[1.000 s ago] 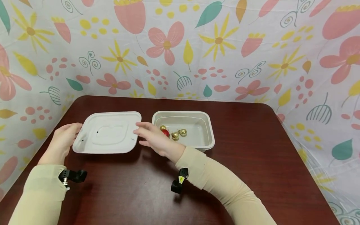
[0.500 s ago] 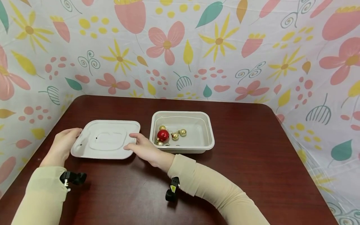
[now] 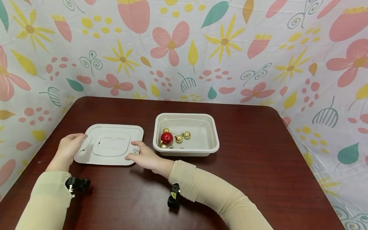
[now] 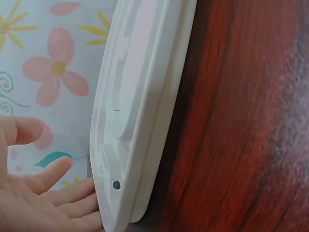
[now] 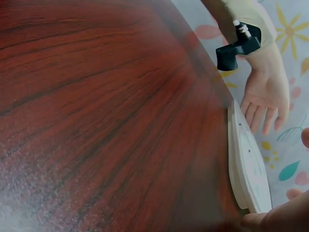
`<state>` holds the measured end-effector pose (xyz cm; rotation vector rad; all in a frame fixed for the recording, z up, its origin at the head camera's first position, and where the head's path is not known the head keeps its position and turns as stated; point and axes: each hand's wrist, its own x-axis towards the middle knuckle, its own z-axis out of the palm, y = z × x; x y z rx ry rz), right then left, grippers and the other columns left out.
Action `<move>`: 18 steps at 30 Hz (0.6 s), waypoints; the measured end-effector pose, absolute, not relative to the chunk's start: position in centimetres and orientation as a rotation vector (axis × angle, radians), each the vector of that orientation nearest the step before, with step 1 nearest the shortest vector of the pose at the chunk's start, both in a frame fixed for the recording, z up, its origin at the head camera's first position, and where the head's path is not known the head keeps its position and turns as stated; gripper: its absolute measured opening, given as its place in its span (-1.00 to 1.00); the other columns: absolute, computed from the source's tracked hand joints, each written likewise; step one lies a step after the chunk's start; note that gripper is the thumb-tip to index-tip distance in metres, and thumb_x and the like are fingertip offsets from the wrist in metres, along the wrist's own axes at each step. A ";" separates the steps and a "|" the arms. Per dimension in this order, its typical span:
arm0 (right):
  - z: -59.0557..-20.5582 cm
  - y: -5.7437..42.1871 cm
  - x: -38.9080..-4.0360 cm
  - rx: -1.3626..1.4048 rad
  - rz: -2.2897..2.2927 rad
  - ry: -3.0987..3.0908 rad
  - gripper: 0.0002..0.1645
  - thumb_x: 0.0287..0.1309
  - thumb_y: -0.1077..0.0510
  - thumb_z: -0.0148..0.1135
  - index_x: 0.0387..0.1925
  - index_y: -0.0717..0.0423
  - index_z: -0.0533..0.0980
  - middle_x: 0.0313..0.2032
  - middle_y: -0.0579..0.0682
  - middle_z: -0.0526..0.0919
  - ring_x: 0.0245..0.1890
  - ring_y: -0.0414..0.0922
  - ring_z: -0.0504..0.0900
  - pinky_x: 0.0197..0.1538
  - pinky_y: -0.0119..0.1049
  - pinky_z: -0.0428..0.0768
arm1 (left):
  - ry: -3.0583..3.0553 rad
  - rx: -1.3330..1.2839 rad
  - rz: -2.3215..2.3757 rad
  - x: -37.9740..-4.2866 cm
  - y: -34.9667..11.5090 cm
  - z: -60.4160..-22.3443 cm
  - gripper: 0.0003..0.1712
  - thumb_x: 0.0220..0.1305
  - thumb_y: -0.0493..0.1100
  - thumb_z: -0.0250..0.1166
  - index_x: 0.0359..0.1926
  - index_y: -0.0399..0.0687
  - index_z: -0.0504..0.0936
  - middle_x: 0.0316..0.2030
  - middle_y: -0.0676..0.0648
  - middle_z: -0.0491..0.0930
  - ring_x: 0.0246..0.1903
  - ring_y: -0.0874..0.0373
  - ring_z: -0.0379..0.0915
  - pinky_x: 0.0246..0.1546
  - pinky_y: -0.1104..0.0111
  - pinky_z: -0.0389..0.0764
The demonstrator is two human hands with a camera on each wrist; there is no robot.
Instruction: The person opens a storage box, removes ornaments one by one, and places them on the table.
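A white plastic lid (image 3: 112, 156) lies flat on the table at the left, with small dark holes in its top. My left hand (image 3: 67, 148) is at its left edge. In the left wrist view the fingers (image 4: 79, 203) are extended with the tips right at the rim, and the thumb (image 4: 26, 129) is held away from it. My right hand (image 3: 146, 156) reaches over the lid's right end, thumb and forefinger spread apart. A cream plastic box (image 3: 201, 150) stands to the right, uncovered. Inside are a shiny red bauble (image 3: 166, 138) and several small gold baubles (image 3: 187, 135).
The dark red-brown wooden table (image 3: 253, 166) has rounded far corners. Behind it and at both sides hangs a white cloth (image 3: 184, 86) printed with flowers. Each sleeve carries a black wrist mount (image 3: 173, 196) near the cuff.
The lid has come down and towards me onto the table. Both hands moved down with it, the right also going left, away from the box, so the red bauble now shows fully.
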<state>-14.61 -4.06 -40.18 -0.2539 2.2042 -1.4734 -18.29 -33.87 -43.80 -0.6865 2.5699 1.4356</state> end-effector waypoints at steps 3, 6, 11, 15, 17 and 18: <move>-40.2 -4.0 -14.7 -0.278 -1.448 2.215 -0.26 -0.09 -0.04 0.26 0.20 -0.13 0.26 0.17 -0.07 0.35 0.14 -0.15 0.32 0.12 -0.30 0.35 | 2.577 -0.679 1.419 -17.7 -32.7 -42.5 -0.08 0.19 0.31 -0.12 0.31 -0.33 0.04 0.27 -0.38 0.02 0.23 -0.24 -0.03 0.16 -0.11 0.18; -39.9 -3.7 -14.7 -0.329 -1.408 2.236 -0.29 -0.09 -0.05 0.26 0.17 -0.14 0.29 0.16 -0.08 0.37 0.14 -0.16 0.32 0.12 -0.33 0.34 | 2.599 -0.640 1.377 -16.7 -31.2 -40.5 -0.13 0.24 0.23 -0.15 0.30 -0.39 0.01 0.25 -0.43 0.02 0.21 -0.28 -0.01 0.12 -0.13 0.22; -38.6 -3.0 -14.6 -0.473 -1.383 2.243 -0.34 -0.04 -0.05 0.23 0.16 -0.12 0.31 0.16 -0.04 0.38 0.18 -0.14 0.31 0.14 -0.38 0.33 | 2.752 -0.521 1.291 -15.8 -29.3 -38.6 -0.22 0.29 0.12 -0.15 0.27 -0.45 0.04 0.22 -0.48 0.05 0.17 -0.33 0.03 0.08 -0.14 0.24; -37.4 -2.2 -14.8 -0.567 -1.450 2.183 -0.43 0.01 0.02 0.20 0.12 -0.05 0.36 0.15 -0.07 0.40 0.20 -0.12 0.32 0.17 -0.47 0.32 | 2.858 -0.476 1.287 -16.0 -27.9 -38.2 -0.28 0.28 0.07 -0.11 0.27 -0.39 0.10 0.22 -0.45 0.10 0.20 -0.32 0.01 0.12 -0.14 0.19; -36.9 -1.7 -15.0 -0.611 -1.484 2.164 -0.48 0.03 0.05 0.20 0.09 -0.02 0.40 0.12 -0.08 0.44 0.17 -0.14 0.36 0.14 -0.52 0.34 | 2.890 -0.440 1.305 -16.1 -27.1 -37.9 -0.30 0.28 0.06 -0.09 0.27 -0.36 0.13 0.22 -0.43 0.12 0.20 -0.33 0.01 0.11 -0.15 0.19; -36.6 -1.4 -15.1 -0.630 -1.500 2.166 -0.51 0.04 0.07 0.19 0.07 0.00 0.42 0.09 -0.08 0.47 0.13 -0.17 0.40 0.11 -0.54 0.36 | 2.896 -0.419 1.320 -16.1 -26.7 -37.7 -0.30 0.28 0.06 -0.08 0.27 -0.33 0.13 0.22 -0.42 0.12 0.20 -0.33 0.00 0.11 -0.16 0.18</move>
